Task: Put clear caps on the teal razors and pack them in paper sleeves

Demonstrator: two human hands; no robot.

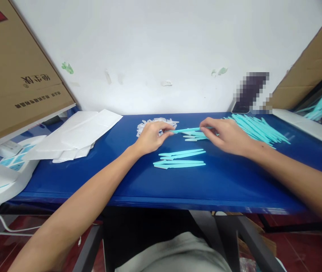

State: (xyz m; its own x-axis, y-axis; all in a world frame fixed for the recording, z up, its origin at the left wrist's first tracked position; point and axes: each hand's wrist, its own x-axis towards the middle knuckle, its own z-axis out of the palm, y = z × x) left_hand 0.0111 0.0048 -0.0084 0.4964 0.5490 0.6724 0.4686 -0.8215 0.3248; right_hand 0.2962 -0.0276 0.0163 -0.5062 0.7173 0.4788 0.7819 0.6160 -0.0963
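Blue table; stick between fingers

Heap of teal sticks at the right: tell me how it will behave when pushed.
The heap will probably spread rather than move as one, since its sticks lie loosely crossed. Each is likely light, being thin and narrow. They seem fairly stiff: the teal stick held between the left hand and the right hand looks straight.

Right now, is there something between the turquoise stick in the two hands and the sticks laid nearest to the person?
Partly: a small bunch shows between the held stick and the front sticks, beside the right hand. Farther left, only bare blue table shows between.
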